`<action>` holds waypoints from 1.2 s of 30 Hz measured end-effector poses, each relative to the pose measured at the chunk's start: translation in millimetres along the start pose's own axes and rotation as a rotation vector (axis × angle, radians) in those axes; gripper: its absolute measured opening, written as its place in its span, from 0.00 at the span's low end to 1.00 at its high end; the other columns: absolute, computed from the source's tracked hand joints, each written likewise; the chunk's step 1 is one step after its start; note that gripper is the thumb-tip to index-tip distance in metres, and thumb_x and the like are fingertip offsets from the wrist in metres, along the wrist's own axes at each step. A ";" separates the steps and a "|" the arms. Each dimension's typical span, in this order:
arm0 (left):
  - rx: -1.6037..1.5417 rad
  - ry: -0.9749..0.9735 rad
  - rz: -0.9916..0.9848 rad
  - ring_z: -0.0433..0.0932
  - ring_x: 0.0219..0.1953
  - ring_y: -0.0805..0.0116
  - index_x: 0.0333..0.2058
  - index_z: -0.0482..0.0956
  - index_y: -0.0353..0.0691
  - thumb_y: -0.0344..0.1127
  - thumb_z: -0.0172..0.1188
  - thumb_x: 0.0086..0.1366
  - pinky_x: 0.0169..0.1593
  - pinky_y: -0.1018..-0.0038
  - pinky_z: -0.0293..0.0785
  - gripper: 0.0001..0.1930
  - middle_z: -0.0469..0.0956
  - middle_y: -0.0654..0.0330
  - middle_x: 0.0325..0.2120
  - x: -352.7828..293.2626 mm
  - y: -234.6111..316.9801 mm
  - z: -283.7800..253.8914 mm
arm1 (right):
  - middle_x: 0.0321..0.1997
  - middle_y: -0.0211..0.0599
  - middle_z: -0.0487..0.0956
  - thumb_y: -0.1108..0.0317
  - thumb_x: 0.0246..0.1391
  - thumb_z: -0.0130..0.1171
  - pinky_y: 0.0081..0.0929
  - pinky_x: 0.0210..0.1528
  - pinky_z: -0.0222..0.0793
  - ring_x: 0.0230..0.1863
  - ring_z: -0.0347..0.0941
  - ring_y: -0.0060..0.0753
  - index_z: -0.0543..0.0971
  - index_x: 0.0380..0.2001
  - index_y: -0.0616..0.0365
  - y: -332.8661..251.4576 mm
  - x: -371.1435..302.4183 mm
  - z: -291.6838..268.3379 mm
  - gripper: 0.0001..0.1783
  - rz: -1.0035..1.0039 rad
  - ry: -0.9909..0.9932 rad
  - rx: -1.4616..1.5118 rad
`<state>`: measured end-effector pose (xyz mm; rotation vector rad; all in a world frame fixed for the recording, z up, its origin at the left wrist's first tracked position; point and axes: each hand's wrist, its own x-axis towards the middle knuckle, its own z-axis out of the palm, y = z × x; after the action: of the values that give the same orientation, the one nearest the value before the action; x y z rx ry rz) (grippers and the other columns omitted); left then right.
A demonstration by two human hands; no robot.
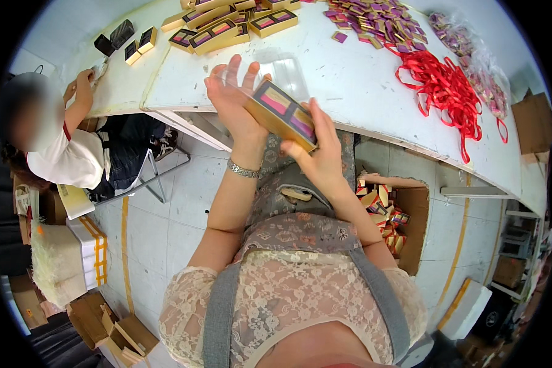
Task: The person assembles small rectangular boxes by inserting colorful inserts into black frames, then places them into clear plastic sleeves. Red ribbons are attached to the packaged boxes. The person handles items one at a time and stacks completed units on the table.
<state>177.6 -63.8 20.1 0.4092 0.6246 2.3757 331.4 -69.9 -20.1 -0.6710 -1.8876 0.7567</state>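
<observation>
Both hands close on one gold box (282,113) with pink and purple insets, held in the air just in front of the white table (349,73): the left hand (233,101) clasps its far end, fingers spread against a clear plastic lid (282,70), and the right hand (319,147) grips the near corner. On the table lie about eight more gold boxes (233,27) in a row (the far ones run past the rim, so the count is rough), a heap of small purple-and-gold pieces (374,24) too many to count, and one tangle of red ribbon (444,89). A second person (67,147) sits at the table's left end with one hand on it, and an open carton (389,214) of mixed boxes stands on the floor beneath the right hand.
</observation>
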 end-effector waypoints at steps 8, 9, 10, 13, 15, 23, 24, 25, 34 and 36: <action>-0.023 -0.127 -0.440 0.69 0.53 0.59 0.51 0.62 0.37 0.52 0.40 0.72 0.56 0.62 0.69 0.22 0.64 0.52 0.55 -68.7 -13.2 2.2 | 0.71 0.43 0.54 0.52 0.48 0.68 0.29 0.61 0.58 0.62 0.62 0.31 0.49 0.67 0.66 9.9 2.9 -24.7 0.54 0.113 -0.054 0.836; 0.101 -0.170 -0.407 0.69 0.53 0.60 0.52 0.61 0.35 0.50 0.41 0.73 0.57 0.64 0.68 0.22 0.63 0.52 0.55 -75.4 -15.6 -7.2 | 0.70 0.47 0.55 0.45 0.50 0.64 0.28 0.60 0.58 0.60 0.64 0.29 0.49 0.67 0.67 4.2 9.1 -33.9 0.54 0.032 -0.051 0.728; 0.226 -0.217 -0.390 0.68 0.54 0.61 0.53 0.60 0.33 0.48 0.41 0.73 0.58 0.65 0.67 0.23 0.62 0.52 0.56 -81.3 -20.1 -19.8 | 0.64 0.48 0.65 0.49 0.52 0.63 0.26 0.57 0.62 0.55 0.68 0.29 0.52 0.66 0.67 5.2 7.4 -35.2 0.50 0.078 0.057 0.754; 0.766 -0.347 0.078 0.65 0.57 0.61 0.60 0.55 0.32 0.48 0.52 0.68 0.58 0.66 0.65 0.31 0.56 0.49 0.60 -90.8 -22.5 -26.7 | 0.38 0.39 0.79 0.61 0.52 0.64 0.22 0.41 0.70 0.37 0.75 0.26 0.66 0.56 0.62 -8.1 22.7 -45.0 0.31 0.205 0.291 0.692; 0.842 -0.517 0.272 0.66 0.56 0.59 0.62 0.53 0.34 0.47 0.58 0.64 0.57 0.67 0.66 0.36 0.58 0.48 0.58 -90.8 -16.2 -13.9 | 0.35 0.38 0.79 0.63 0.52 0.64 0.22 0.38 0.70 0.33 0.74 0.24 0.68 0.54 0.60 5.1 10.2 -35.2 0.28 0.172 0.203 0.377; 0.900 -0.591 -0.412 0.70 0.45 0.65 0.50 0.64 0.37 0.38 0.57 0.65 0.50 0.70 0.68 0.19 0.70 0.53 0.43 -83.5 -10.3 -21.7 | 0.33 0.34 0.77 0.68 0.56 0.59 0.21 0.39 0.69 0.34 0.72 0.22 0.72 0.39 0.57 38.3 3.5 -20.7 0.09 0.079 0.124 0.252; 0.972 -0.606 -0.335 0.70 0.45 0.66 0.50 0.64 0.37 0.37 0.56 0.66 0.49 0.71 0.68 0.18 0.70 0.54 0.43 -84.5 -13.2 -23.8 | 0.34 0.34 0.77 0.69 0.57 0.58 0.21 0.41 0.69 0.36 0.72 0.21 0.72 0.37 0.58 37.8 5.4 -18.5 0.08 0.086 0.167 0.344; 1.043 -0.620 -0.258 0.70 0.45 0.68 0.50 0.64 0.37 0.35 0.56 0.66 0.49 0.72 0.68 0.18 0.70 0.56 0.43 -84.5 -17.5 -28.3 | 0.35 0.33 0.77 0.70 0.57 0.57 0.21 0.42 0.69 0.38 0.72 0.22 0.71 0.35 0.58 32.0 3.4 -13.3 0.06 0.221 0.198 0.582; 0.871 -0.601 -0.033 0.68 0.49 0.65 0.51 0.61 0.36 0.29 0.62 0.60 0.54 0.69 0.66 0.24 0.64 0.55 0.49 -90.3 -19.5 -37.6 | 0.42 0.32 0.79 0.74 0.52 0.61 0.21 0.46 0.71 0.43 0.74 0.20 0.80 0.42 0.63 7.4 23.8 -50.6 0.12 0.621 -0.192 0.728; 0.950 -0.637 -0.004 0.68 0.50 0.64 0.52 0.60 0.37 0.30 0.61 0.61 0.54 0.69 0.66 0.24 0.63 0.54 0.51 -91.1 -15.9 -39.6 | 0.45 0.36 0.79 0.74 0.53 0.61 0.22 0.46 0.72 0.45 0.74 0.22 0.80 0.42 0.62 12.6 20.1 -50.2 0.12 0.495 -0.178 0.722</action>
<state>236.6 -125.4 -33.4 1.4715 1.3724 1.6308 371.0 -36.3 -0.5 -0.6086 -1.4371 1.7506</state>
